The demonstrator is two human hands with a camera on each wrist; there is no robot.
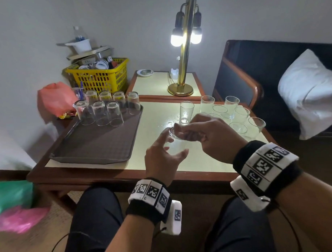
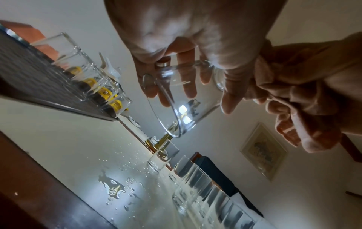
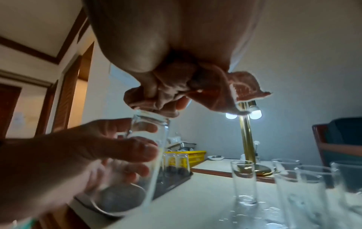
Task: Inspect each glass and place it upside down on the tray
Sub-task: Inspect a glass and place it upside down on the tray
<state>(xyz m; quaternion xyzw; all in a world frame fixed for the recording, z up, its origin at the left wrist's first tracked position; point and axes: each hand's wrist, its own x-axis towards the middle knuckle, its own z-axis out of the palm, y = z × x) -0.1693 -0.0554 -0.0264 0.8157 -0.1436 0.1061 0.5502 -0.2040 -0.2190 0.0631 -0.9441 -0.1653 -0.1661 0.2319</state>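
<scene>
My left hand [image 1: 173, 146] holds a clear glass [image 1: 176, 138] in the air over the table's front edge, with its thick base up and its mouth down. Fingers and thumb curl round the glass wall [image 2: 176, 100]. My right hand [image 1: 192, 133] grips a bunched pinkish cloth [image 3: 172, 96] and presses it on the raised base [image 3: 149, 120]. A brown tray [image 1: 98, 145] lies at the left with several glasses [image 1: 104, 111] standing upside down along its far end. Several upright glasses [image 1: 236, 114] stand on the table at the right, and one more glass [image 1: 186, 112] stands just beyond my hands.
Water drops and a small puddle [image 2: 113, 187] wet the table [image 1: 155, 126] between tray and upright glasses. A lit brass lamp [image 1: 185, 49] and a small dish [image 1: 145, 72] stand on the side table behind. A yellow basket [image 1: 101, 77] sits at back left, a dark chair with a pillow [image 1: 311, 94] at right.
</scene>
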